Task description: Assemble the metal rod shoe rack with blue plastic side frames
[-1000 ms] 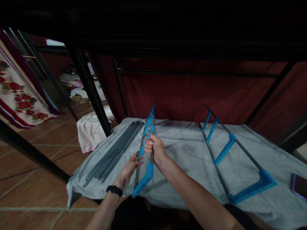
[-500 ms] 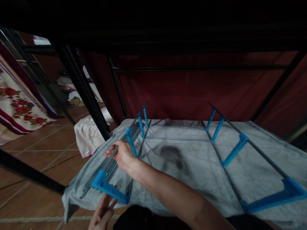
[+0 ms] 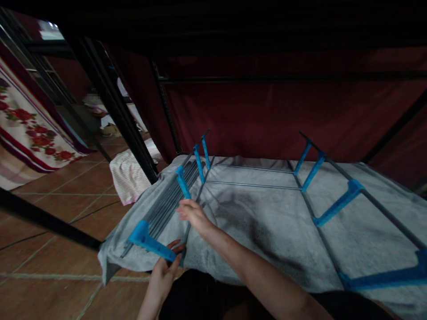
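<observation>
- Left hand point(image 3: 162, 271): thumb and fingers pinching the lower end of the near blue bracket point(image 3: 151, 244), at the blanket's near edge; presumably to steady the frame from its end.
- Right hand point(image 3: 193, 212): fingers close together, nothing visible gripped; beside the left frame's lower tube, contact cannot be told; apparently placed for ready support.
- Left frame point(image 3: 198, 162): blue brackets joining two grey tubes; towards the left edge of the grey blanket point(image 3: 283, 231), upper tube seemingly held up by the brackets.
- Loose tubes point(image 3: 173, 200): laid parallel along the left edge, likely for easy reach.
- Crossbars point(image 3: 253, 185), two: towards the far edge, between both frames, probably spacing them.
- Right frame point(image 3: 336, 203): similar brackets, towards the right edge; no hand on it.
</observation>
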A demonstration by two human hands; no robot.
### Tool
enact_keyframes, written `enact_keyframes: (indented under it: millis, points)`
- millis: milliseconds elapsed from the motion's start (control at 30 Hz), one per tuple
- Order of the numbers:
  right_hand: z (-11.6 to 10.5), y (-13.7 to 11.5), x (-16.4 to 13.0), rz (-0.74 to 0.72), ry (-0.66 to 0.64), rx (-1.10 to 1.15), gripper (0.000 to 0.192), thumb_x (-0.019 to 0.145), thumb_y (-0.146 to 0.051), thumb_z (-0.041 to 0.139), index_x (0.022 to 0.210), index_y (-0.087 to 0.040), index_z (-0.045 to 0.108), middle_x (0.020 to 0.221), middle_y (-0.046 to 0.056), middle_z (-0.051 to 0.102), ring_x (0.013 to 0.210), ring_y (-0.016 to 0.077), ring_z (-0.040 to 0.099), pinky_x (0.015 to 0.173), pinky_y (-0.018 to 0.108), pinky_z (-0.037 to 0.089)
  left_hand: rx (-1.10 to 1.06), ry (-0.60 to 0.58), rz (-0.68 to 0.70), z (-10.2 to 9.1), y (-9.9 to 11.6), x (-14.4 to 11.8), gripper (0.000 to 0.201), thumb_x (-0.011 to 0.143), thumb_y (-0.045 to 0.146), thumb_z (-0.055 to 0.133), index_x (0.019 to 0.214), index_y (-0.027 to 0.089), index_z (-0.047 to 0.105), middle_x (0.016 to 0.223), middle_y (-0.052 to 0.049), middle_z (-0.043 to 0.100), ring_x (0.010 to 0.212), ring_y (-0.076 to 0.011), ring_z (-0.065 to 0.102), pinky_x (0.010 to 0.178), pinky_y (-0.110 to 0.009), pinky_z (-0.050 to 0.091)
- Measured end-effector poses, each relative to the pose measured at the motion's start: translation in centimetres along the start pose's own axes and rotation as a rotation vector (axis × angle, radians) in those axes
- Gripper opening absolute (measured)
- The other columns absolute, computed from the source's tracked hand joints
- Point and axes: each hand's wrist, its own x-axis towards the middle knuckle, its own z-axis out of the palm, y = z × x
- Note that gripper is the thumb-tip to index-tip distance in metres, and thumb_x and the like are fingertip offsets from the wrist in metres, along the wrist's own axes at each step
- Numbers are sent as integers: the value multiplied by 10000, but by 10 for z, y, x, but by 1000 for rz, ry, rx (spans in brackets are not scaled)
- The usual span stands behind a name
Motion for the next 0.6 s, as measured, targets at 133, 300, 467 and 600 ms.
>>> enact_keyframes:
  millis: [133, 300, 467, 600]
  points:
    - [-79, 33, 13, 25, 286, -17, 67, 712, -192, 580, 776, -190, 599, 717, -11, 625, 703, 149, 598, 697, 268, 481, 89, 1, 45, -9, 3, -1, 481, 683, 539, 691, 1016, 193, 714, 1167, -123, 697, 1129, -315, 630, 1025, -466, 456]
    - [-101, 59, 32, 90, 329, 79, 78, 743, -218, 540, 783, -185, 598, 750, 22, 659, 733, 159, 650, 725, 276, 512, -7, 8, -13, -17, 18, 0, 511, 671, 564, 710, 973, 152, 684, 1076, -148, 713, 1048, -316, 658, 931, -443, 511]
    - [-75, 65, 56, 232, 277, 216, 236, 871, -315, 462, 720, -198, 599, 695, 47, 662, 670, 160, 653, 680, 285, 527, -73, -35, -105, -25, 40, -9, 538, 693, 529, 729, 1066, 152, 638, 1153, -140, 693, 1066, -288, 650, 953, -403, 495]
    - [-55, 66, 73, 328, 219, 291, 426, 974, -382, 318, 711, -180, 586, 603, 39, 612, 542, 153, 599, 542, 284, 475, -144, -46, -186, -26, 53, -19, 589, 674, 518, 752, 1121, 172, 588, 1042, -107, 730, 1032, -284, 665, 946, -397, 495]
